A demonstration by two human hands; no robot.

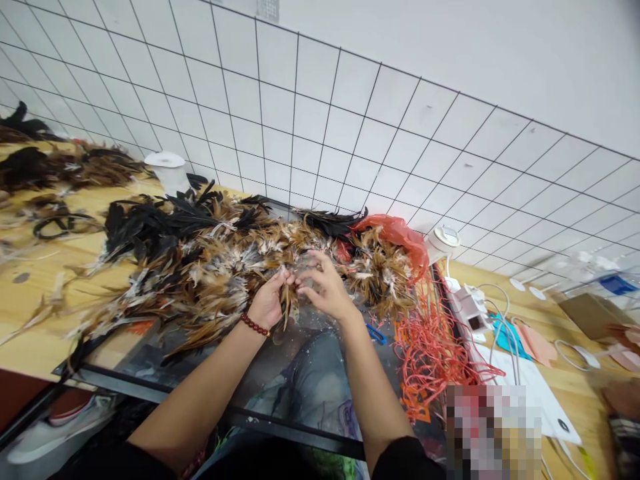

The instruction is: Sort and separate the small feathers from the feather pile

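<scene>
My left hand [267,300], with a dark red bead bracelet [255,325] at the wrist, is closed in a pinch on a small bunch of brown feathers [286,308] whose tips point down. Just to its right is my right hand [327,288], its fingers curved and apart, close to the quill end of the bunch; no object shows in it. Behind both hands spreads a large heap of brown, white and black feathers [225,267]. More tied feather bunches [383,267] lie on a red plastic bag [397,233] to the right.
Red cords [430,353] lie tangled at right, by a blue-handled tool [376,334]. Beyond are a power strip with chargers [473,310], cables and a white laptop [537,387]. White spools [167,170] stand near the wire grid [295,100]. Another person's hand [623,399] shows far right.
</scene>
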